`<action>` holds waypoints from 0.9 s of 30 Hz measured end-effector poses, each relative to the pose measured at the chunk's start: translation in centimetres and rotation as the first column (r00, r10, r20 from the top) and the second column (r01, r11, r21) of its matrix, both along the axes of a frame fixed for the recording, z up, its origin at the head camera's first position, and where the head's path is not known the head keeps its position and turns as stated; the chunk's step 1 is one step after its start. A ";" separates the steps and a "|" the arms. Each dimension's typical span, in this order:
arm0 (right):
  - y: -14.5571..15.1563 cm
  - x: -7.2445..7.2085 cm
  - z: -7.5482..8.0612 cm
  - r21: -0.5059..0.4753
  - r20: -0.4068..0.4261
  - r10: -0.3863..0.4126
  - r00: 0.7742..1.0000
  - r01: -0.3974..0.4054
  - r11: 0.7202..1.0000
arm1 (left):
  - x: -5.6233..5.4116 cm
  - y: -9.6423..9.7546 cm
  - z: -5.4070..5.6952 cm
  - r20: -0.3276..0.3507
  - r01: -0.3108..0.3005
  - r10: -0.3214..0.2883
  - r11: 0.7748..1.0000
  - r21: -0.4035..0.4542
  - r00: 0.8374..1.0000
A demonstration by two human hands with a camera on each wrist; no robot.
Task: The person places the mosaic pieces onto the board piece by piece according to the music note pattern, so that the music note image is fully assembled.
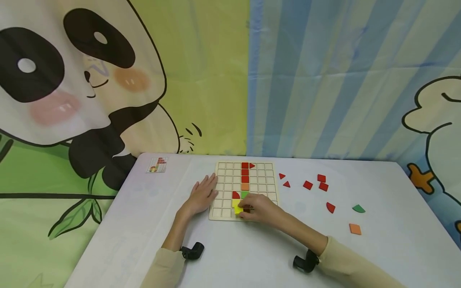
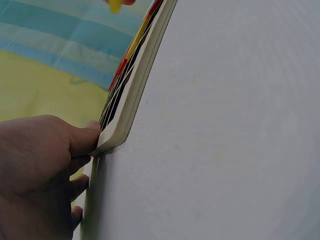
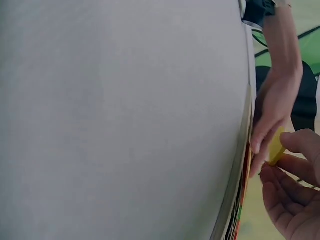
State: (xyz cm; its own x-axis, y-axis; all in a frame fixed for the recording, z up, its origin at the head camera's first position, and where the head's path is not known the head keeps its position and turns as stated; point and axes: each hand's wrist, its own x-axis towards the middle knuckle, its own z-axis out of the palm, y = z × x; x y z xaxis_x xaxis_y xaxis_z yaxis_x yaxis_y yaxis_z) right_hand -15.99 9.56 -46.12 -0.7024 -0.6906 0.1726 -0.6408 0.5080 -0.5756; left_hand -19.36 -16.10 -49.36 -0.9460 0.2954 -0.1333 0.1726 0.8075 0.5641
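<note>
My right hand (image 1: 262, 209) pinches a yellow tile (image 1: 238, 210) between thumb and fingers over the lower part of a pale wooden grid board (image 1: 222, 188). In the right wrist view the yellow tile (image 3: 276, 146) is held on edge, apart from the board. My left hand (image 1: 203, 195) rests at the board's left edge with its fingers extended; the left wrist view shows the thumb (image 2: 85, 137) touching the board near a corner. On the grid lie a column of red squares (image 1: 245, 173), a red triangle (image 1: 251, 165), an orange square (image 1: 245, 187), a red quarter-circle (image 1: 235, 195), a green piece (image 1: 244, 194) and a yellow piece (image 1: 235, 202), partly hidden.
Right of the board lie red triangles (image 1: 286, 184), red squares (image 1: 307, 185), a red quarter-circle (image 1: 330, 207), a green one (image 1: 358, 208) and an orange square (image 1: 355, 229). A small pattern card (image 1: 157, 165) lies at the table's back left. A printed curtain (image 1: 216, 80) hangs behind.
</note>
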 end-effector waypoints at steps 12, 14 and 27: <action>-2.3 0.7 -0.3 0.120 -0.036 -0.047 0.998 0.051 0.991 | 0.0 0.0 0.0 0.013 -0.002 0.002 1.000 0.011 1.000; -2.3 0.7 -0.3 0.116 -0.025 -0.059 0.998 0.061 0.991 | 0.0 0.0 0.0 0.013 -0.001 0.001 1.000 0.012 1.000; -2.9 1.6 0.0 0.257 -0.207 0.007 0.978 0.047 0.965 | 0.1 0.2 0.1 0.018 -0.018 0.018 0.999 0.030 1.000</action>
State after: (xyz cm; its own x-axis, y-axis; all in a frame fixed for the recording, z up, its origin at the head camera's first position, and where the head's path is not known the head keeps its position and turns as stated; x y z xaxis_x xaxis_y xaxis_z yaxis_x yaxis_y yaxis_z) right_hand -14.44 6.70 -46.11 -0.6851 -0.7167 0.1305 -0.7189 0.6361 -0.2803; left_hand -19.25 -15.88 -49.25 -0.9488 0.2823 -0.1414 0.1478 0.7928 0.5913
